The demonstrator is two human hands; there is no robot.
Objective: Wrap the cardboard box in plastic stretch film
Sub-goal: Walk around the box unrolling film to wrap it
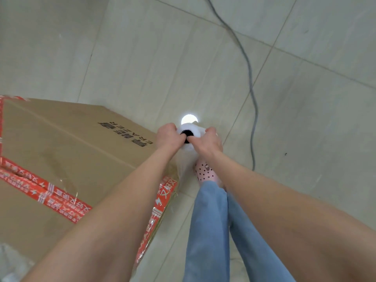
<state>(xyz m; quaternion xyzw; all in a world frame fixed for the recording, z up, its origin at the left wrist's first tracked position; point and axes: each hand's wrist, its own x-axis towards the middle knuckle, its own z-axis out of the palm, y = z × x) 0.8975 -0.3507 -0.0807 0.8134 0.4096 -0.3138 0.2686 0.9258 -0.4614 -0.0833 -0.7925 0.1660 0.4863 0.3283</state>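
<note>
Cardboard box [67, 151] on floor [142, 58], near left, red-taped. At its right corner, left hand [168, 137] and right hand [211, 141]: each grip clamped on upright stretch film roll [189, 127], hooked into the core, probably so it spins freely. Cable [251, 94] lies far right.

A pale tiled floor [142, 58] is carrying everything, its grout lines running slantwise. A box [61, 143] banded with red tape is standing on it at the left. A grey cable [249, 78] is snaking down across the tiles on the right, well apart from the box. A pink shoe [204, 171] is resting just beside the box's corner. A round glare [189, 119] is shining on a tile, and a dark speck [285, 154] is lying near the cable.
</note>
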